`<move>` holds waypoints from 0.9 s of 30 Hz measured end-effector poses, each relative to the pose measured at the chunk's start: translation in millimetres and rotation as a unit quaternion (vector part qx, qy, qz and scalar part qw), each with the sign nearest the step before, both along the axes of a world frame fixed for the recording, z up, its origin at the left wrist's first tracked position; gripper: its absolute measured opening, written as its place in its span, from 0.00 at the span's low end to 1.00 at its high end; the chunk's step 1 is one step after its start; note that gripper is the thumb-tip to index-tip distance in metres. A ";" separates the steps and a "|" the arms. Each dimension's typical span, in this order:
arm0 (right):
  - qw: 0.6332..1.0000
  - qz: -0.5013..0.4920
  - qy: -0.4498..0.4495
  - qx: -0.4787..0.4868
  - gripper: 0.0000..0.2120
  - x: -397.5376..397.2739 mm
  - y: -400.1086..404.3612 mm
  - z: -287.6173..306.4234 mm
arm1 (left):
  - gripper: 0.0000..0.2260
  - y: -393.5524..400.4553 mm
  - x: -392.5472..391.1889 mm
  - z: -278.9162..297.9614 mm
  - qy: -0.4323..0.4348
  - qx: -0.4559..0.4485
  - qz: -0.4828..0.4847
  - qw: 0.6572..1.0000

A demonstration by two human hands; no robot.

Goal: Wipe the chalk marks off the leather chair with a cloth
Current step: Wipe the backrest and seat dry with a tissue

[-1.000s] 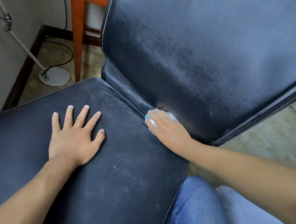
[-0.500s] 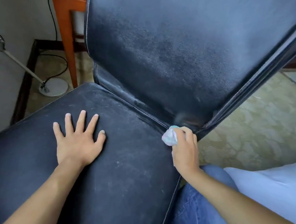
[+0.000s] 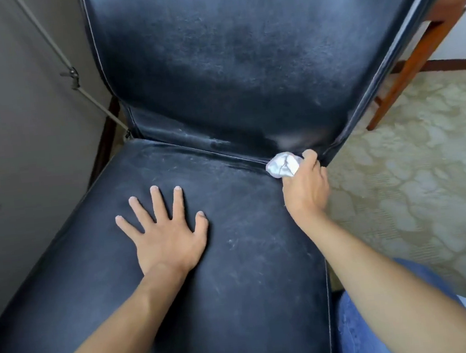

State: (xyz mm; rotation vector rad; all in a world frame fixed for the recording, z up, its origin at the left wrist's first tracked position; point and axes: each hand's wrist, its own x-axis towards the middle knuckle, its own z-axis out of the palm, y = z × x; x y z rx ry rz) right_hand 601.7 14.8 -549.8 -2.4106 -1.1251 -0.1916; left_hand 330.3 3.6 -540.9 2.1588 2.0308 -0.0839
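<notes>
Pale patterned carpet (image 3: 415, 174) spreads out to the right of the black leather chair (image 3: 252, 260), and a grey wall (image 3: 15, 141) stands close along its left side. Faint whitish chalk smears and fine scratches cloud the seat and the lower backrest, thickest in a pale patch just above the seam at the right rear corner. At that corner the right hand (image 3: 306, 190) grips a crumpled white cloth (image 3: 283, 164), fingers curled round it, pressing it into the crease where seat meets backrest. The left hand (image 3: 166, 235) lies flat on the middle of the seat, fingers spread and straight. A wooden table leg (image 3: 416, 68) slants behind the backrest's right edge; a thin metal stand pole (image 3: 71, 75) crosses the gap by the wall.
</notes>
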 end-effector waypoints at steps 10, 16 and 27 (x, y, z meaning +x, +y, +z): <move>0.978 0.191 0.080 -0.006 0.19 -149.8 88.1 22.1 | 0.38 -19.8 15.5 1.0 0.004 -0.016 0.062 0.998; 0.899 0.419 0.025 -0.125 0.22 -224.5 120.2 48.1 | 0.40 -22.2 -9.5 9.3 0.008 -0.029 0.003 1.000; 0.989 -0.031 0.030 -0.139 0.11 13.7 48.8 22.2 | 0.30 16.6 -84.6 0.3 -0.029 0.082 -0.121 0.989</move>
